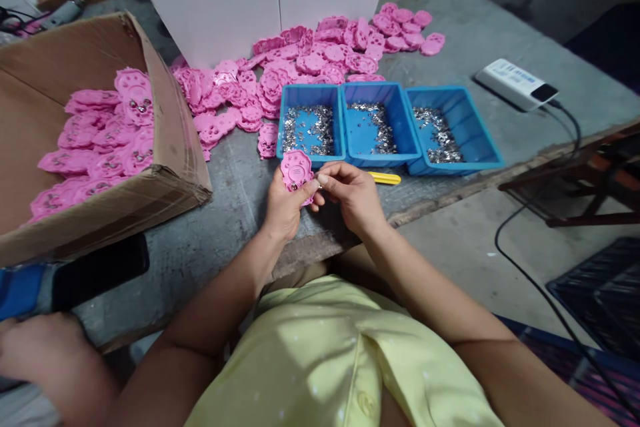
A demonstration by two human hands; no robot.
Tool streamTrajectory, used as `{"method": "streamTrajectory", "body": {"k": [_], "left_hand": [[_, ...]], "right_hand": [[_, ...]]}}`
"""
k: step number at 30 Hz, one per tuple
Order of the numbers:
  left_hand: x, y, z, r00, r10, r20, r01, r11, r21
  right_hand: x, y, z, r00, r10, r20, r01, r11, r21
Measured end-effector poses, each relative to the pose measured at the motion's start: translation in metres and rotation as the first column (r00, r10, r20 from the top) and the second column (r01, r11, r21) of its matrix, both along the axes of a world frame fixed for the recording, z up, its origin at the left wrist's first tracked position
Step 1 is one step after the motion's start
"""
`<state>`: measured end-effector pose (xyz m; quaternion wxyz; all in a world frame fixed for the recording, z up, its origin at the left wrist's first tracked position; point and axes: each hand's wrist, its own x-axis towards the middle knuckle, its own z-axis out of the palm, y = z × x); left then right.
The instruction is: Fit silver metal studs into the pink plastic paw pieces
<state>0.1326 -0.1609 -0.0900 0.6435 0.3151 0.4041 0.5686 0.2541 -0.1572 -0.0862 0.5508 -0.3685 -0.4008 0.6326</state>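
Note:
My left hand (286, 203) is closed on a pink plastic piece (297, 170), its flat face turned up and small metal parts showing near its lower edge. Beside it, my right hand (356, 195) pinches a tiny shiny metal part (320, 186) at the piece's lower right. Just beyond the hands stand a left blue tray (312, 152), a middle blue tray (381, 160) and a right blue tray (457, 168), each with small metal parts scattered inside. Behind them spreads a heap of similar pink pieces (310, 61).
An open cardboard box (177, 147) with pink pieces stands at left, a dark phone (103, 271) below it. A white carton (240, 7) rises behind the heap. A yellow tool (385, 178) and a cabled white device (515, 84) lie rightward. Another person's arm (55, 360) rests lower left.

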Motion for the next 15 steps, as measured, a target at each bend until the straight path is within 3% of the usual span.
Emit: {"method": "streamTrajectory", "body": {"k": [8, 15], "left_hand": [[0.0018, -0.0011, 0.0012, 0.997, 0.048, 0.068, -0.049, 0.999, 0.013], [-0.0006, -0.0006, 0.0049, 0.997, 0.070, 0.031, -0.071, 0.997, 0.023]], "right_hand": [[-0.0098, -0.0014, -0.0036, 0.981, -0.189, 0.051, 0.184, 0.979, 0.091], [-0.0088, -0.0032, -0.0011, 0.997, -0.073, 0.009, 0.072, 0.995, 0.068]]}}
